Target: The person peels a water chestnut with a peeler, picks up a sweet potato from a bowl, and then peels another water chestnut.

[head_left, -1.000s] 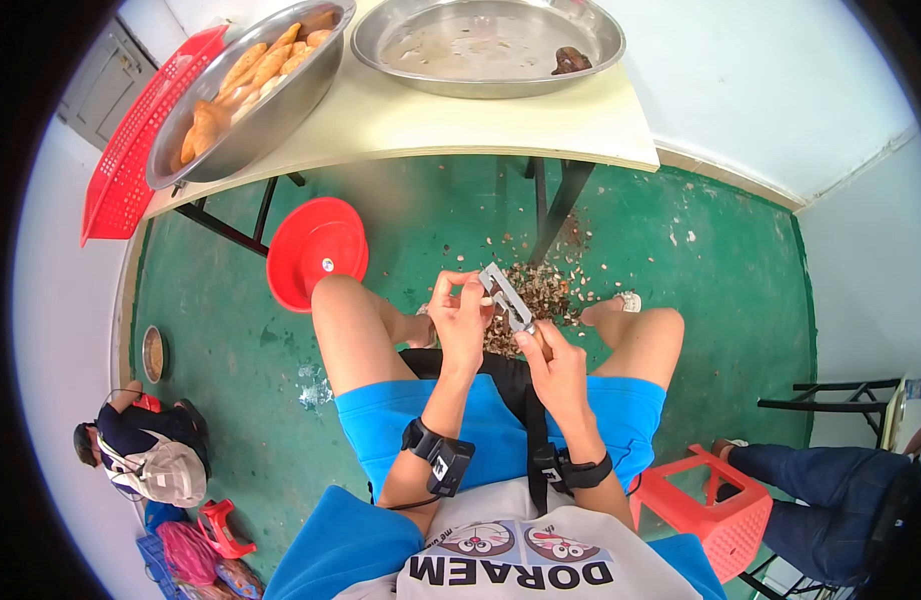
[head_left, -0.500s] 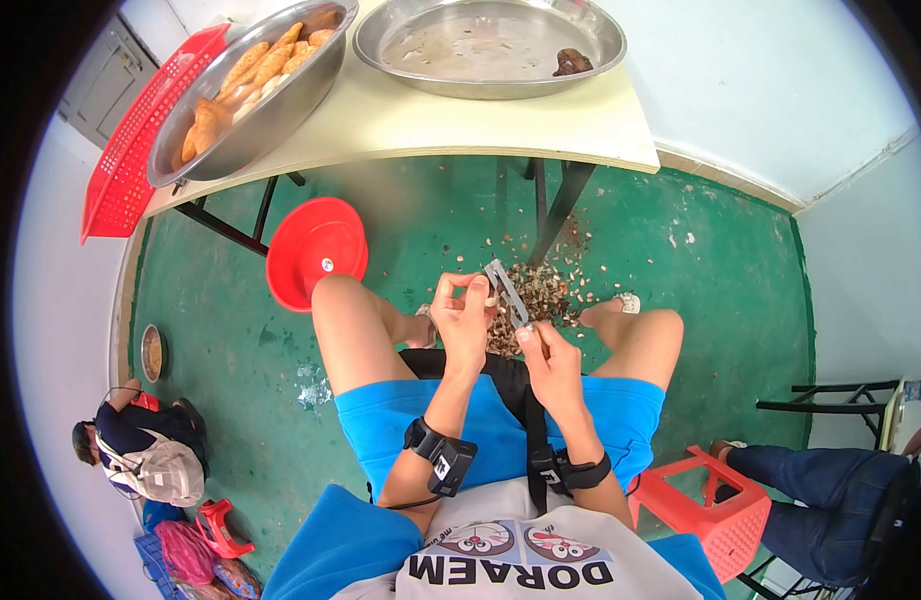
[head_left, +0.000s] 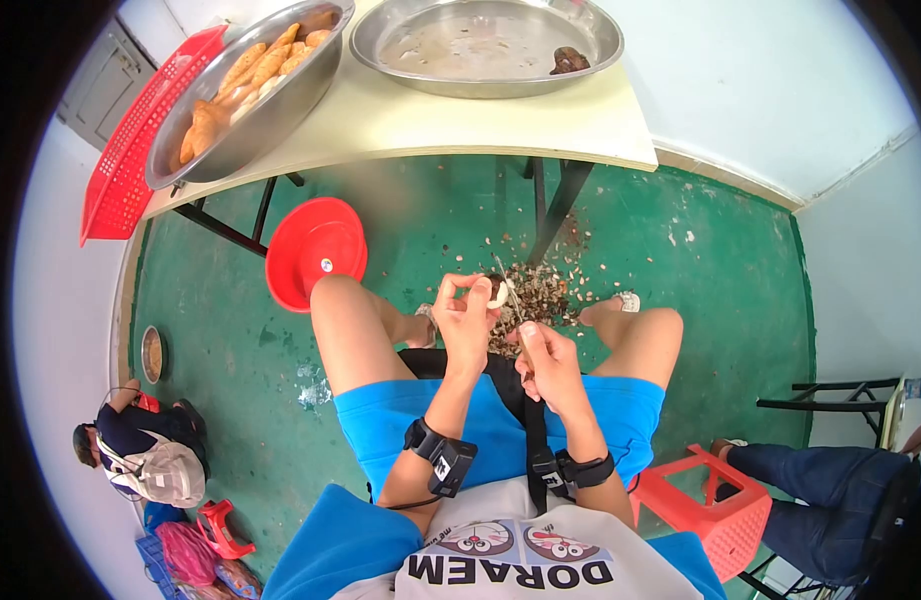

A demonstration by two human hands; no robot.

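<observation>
My left hand (head_left: 464, 320), above the floor between my knees, pinches a small piece of produce (head_left: 499, 293) with a whitish curved edge and some dark brown beside it; its kind cannot be made out. Closed around a thin metal peeler (head_left: 513, 296) is my right hand (head_left: 549, 362). The peeler points up and away, its edge turned to me, close to the piece on its right side. Below both hands lies a heap of brown and pale peelings (head_left: 545, 297) on the green floor.
A table (head_left: 430, 130) ahead bears a metal bowl (head_left: 310, 90) of peeled orange-tan produce, a red basket (head_left: 130, 150) and a round metal tray (head_left: 480, 85) with one dark lump (head_left: 569, 61). A red basin (head_left: 315, 250) stands by my left knee. People sit at left and right; a red stool (head_left: 715, 515) is at right.
The peeler has turned from its flat face to its edge. My right hand has rolled with it, and more of the white piece shows at my left fingertips.
</observation>
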